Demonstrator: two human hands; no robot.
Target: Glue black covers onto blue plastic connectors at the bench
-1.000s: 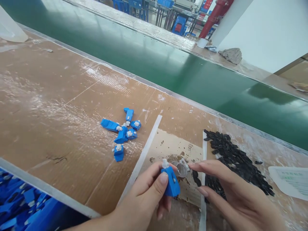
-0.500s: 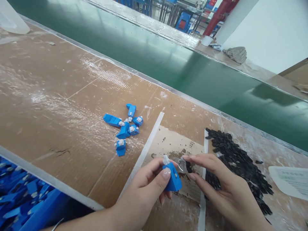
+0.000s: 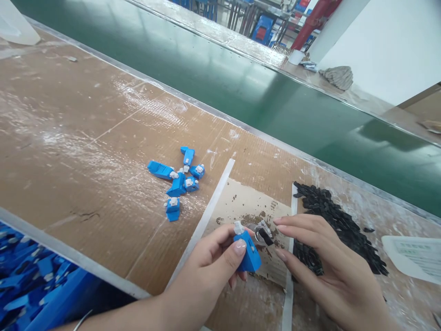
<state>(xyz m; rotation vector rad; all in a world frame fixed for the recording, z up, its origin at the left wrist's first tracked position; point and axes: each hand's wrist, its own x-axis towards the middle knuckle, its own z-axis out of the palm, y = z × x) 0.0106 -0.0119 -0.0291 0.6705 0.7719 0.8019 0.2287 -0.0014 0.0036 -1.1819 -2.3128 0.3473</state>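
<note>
My left hand (image 3: 210, 271) grips a small blue plastic part (image 3: 248, 252) with a white tip, held just above the cardboard-covered bench (image 3: 86, 138). My right hand (image 3: 320, 266) pinches a thin black piece (image 3: 265, 236) at its fingertips, right beside the blue part. Under the fingertips sits a small clear round dish (image 3: 260, 232), partly hidden. To the right lies a heap of black pieces (image 3: 339, 230). Several finished blue parts with white tips (image 3: 177, 181) lie loose on the bench at centre left.
A blue bin (image 3: 31, 285) full of blue parts fills the lower left corner. A green conveyor belt (image 3: 241, 87) runs along the far side of the bench. A white sheet (image 3: 411, 257) lies at the right edge. A grey rag (image 3: 339, 76) lies beyond the belt.
My right hand has drawn a black piece from beside the heap up to the blue part. The left hand and blue part have barely shifted.
</note>
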